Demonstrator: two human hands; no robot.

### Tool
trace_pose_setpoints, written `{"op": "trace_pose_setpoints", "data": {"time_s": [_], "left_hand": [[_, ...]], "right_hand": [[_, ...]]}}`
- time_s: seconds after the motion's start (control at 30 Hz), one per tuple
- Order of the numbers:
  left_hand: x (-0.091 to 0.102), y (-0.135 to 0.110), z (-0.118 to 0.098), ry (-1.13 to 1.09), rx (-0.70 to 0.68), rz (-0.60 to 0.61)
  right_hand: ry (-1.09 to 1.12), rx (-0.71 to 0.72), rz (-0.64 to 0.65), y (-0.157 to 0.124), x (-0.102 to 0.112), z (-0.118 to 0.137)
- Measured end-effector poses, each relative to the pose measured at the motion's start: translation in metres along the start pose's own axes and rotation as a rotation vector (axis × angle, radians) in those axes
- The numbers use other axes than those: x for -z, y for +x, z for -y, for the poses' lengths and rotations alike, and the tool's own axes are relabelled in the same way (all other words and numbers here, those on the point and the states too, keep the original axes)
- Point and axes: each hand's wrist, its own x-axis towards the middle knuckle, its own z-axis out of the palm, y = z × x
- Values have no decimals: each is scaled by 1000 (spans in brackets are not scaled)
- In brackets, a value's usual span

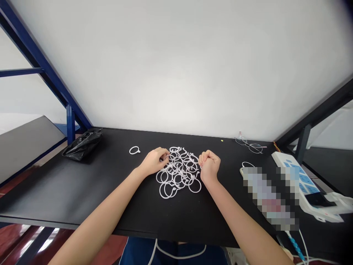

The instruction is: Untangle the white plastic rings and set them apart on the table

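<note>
A pile of several white plastic rings (179,173) lies in the middle of the black table (82,191). My left hand (153,161) rests at the pile's left edge, fingers curled and pinched on a ring there. My right hand (209,166) is a closed fist at the pile's right edge, touching the rings; what it holds is hidden. One single white ring (134,150) lies apart, to the left of my left hand.
A crumpled black plastic bag (82,144) sits at the back left. Glasses (249,144) lie at the back right by the wall. A white and blue power strip (300,180) and cables occupy the right side. Blue frame bars (70,123) rise at left.
</note>
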Motion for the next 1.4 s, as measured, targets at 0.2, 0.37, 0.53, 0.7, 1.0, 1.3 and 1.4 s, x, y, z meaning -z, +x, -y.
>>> {"op": "trace_pose_setpoints", "data": {"time_s": [0.2, 0.37, 0.53, 0.7, 1.0, 1.3, 1.4], "left_hand": [[0, 0, -2, -37, -6, -113], [0, -2, -8, -45, 20, -165], [-2, -3, -14, -207, 82, -141], [-4, -2, -17, -423, 188, -162], [-6, 5, -17, -754, 336, -196], [0, 10, -20, -986, 465, -109], [2, 10, -23, -1058, 496, -72]], "right_hand": [[-17, 12, 4, 0, 0, -1], [-13, 7, -10, 0, 0, -1], [-25, 12, -6, 0, 0, 0], [-25, 14, -12, 0, 0, 0], [-27, 24, 1, -2, 1, -2], [29, 47, 67, -3, 0, 0], [65, 5, 135, -5, -1, 0]]}}
